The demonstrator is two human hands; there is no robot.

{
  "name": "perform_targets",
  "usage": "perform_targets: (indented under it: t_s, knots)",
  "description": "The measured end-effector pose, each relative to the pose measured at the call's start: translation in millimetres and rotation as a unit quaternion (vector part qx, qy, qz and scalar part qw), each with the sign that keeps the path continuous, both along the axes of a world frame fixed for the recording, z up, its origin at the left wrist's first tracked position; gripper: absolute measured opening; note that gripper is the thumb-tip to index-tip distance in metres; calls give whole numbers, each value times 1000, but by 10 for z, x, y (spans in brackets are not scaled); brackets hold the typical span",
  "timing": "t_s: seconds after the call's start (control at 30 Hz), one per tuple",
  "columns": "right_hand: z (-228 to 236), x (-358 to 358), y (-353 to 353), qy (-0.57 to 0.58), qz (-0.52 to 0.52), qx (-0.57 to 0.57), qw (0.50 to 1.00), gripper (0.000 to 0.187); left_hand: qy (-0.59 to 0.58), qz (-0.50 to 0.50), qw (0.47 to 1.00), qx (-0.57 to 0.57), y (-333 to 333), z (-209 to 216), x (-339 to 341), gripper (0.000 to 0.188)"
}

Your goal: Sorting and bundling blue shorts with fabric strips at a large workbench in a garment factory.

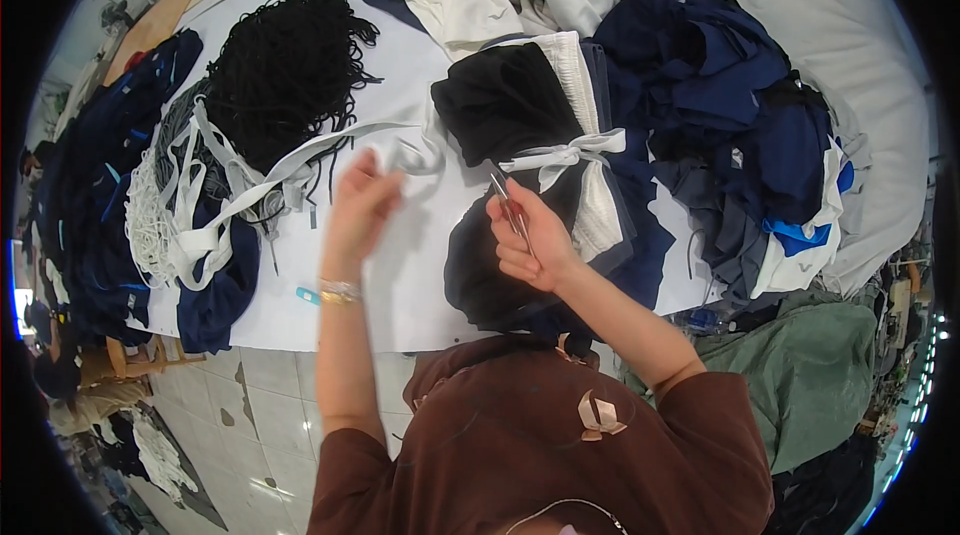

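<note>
Fingers of the right hand (pixel 528 240) grasp a thin tool (pixel 508 203); left hand (pixel 360 205) pinches white drawstring (pixel 300 160).

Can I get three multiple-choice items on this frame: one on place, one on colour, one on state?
1. Where does the heap of black cords lie?
A. on the white table, far left of the hands
B. on the tiled floor
C. in the person's lap

2. What colour is the drawstring tied in a bow on the black shorts?
A. red
B. white
C. green

3. What is the right hand doing?
A. resting flat and empty on the table
B. gripping a slim metal tool
C. hidden under the clothes

Answers:
1. A, the heap of black cords sits on the white table, up and left of the left hand.
2. B, the drawstring on the black shorts is white.
3. B, the right hand is closed on a slim metal tool that points toward the bow.
</note>
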State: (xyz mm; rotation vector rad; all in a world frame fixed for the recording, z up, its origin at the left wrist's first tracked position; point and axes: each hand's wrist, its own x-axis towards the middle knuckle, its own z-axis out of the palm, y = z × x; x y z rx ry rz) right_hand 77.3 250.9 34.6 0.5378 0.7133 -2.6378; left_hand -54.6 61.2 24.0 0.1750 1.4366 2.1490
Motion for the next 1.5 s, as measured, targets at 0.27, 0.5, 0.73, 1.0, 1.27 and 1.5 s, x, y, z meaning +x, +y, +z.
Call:
perform_targets:
  t_s: [0.27, 0.5, 0.73, 1.0, 1.27, 1.5]
  knots:
    - [101, 666, 82, 88, -48, 74, 992, 38, 435, 174, 870, -155, -883, 1577, -1384, 28]
    - [-53, 869, 12, 110, -77, 144, 980, 36, 526, -95, 645, -546, -763, 1084, -1386, 68]
    - [-162, 770, -397, 86, 39, 332, 939, 29, 209, -125, 750, -614, -1912, 431, -1138, 38]
    - [-1146, -5, -1230, 72, 145, 518, 840, 24, 230, 56, 670, -704, -3464, -336, -890, 21]
    - [-1288, -673, -1768, 168, 121, 905, 372, 31, 211, 200, 750, -595, -3481, -561, -532, 20]
    - [-1145, -1949, -2625, 365, 93, 802, 463, 35, 246, 213, 808, -492, -3159, -679, -641, 18]
